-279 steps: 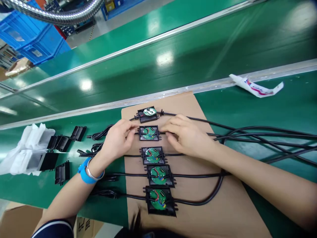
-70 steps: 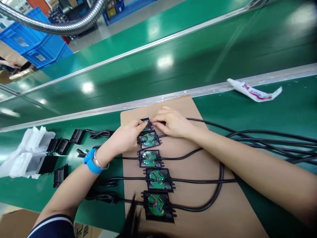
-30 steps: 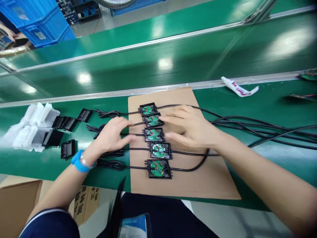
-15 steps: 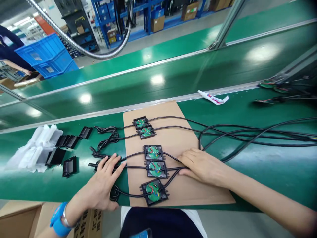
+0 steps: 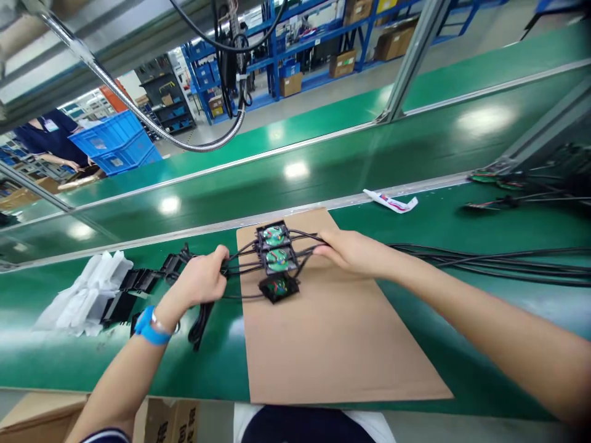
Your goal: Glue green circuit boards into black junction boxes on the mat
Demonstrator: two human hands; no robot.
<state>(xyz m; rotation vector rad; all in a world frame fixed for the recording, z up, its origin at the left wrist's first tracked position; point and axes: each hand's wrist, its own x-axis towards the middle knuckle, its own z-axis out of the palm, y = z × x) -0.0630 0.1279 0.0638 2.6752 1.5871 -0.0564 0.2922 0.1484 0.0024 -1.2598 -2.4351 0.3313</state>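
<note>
Black open plastic housings (image 5: 279, 259) with round green circuit boards are bunched over the far part of a cardboard sheet (image 5: 341, 344). Black cables run out of both their sides. My left hand (image 5: 205, 277) is closed round the cables at their left, and a coiled bundle (image 5: 199, 326) hangs below it. On the other side, my right hand (image 5: 344, 249) grips the right-hand cables close to the housings. The nearest housing (image 5: 279, 287) is tilted. Some housings overlap, and both hands' fingertips are partly hidden.
Left of the sheet lie white wrapped pieces (image 5: 87, 295) and black plastic covers (image 5: 138, 280). A crumpled tube (image 5: 391, 202) is by the bench rail. Long cables (image 5: 498, 264) trail right. Further away, a person (image 5: 50, 138) stands beside blue crates (image 5: 117, 141).
Both hands have closed on the cables and moved away from me. The housings have shifted to the far part of the cardboard and bunched together, leaving its near part bare.
</note>
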